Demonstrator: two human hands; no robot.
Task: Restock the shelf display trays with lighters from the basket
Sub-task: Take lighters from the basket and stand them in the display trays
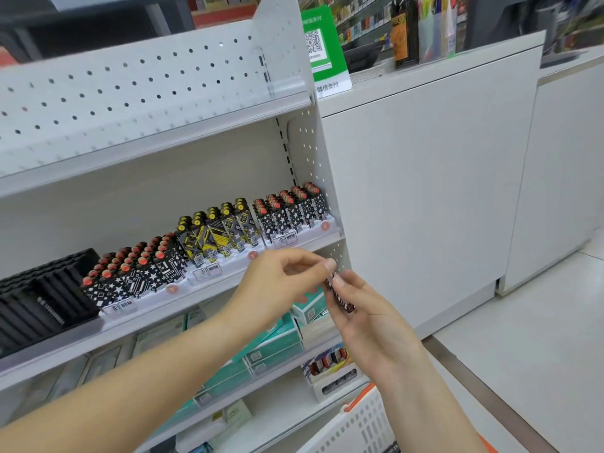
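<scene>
My right grip [369, 317] holds one lighter [340, 294] tight. My left grip [284, 279] pinches its top end. The white basket [356, 426] sits at 6 o'clock, below.

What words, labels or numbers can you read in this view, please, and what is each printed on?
"微信支付": base of the green payment sign on the counter.
"NPM": small tags on the display trays.
"TEC...", cut off: a yellow-patterned lighter.
White print on the black tray, the teal boxes and the sign's QR code: too blurred.
</scene>
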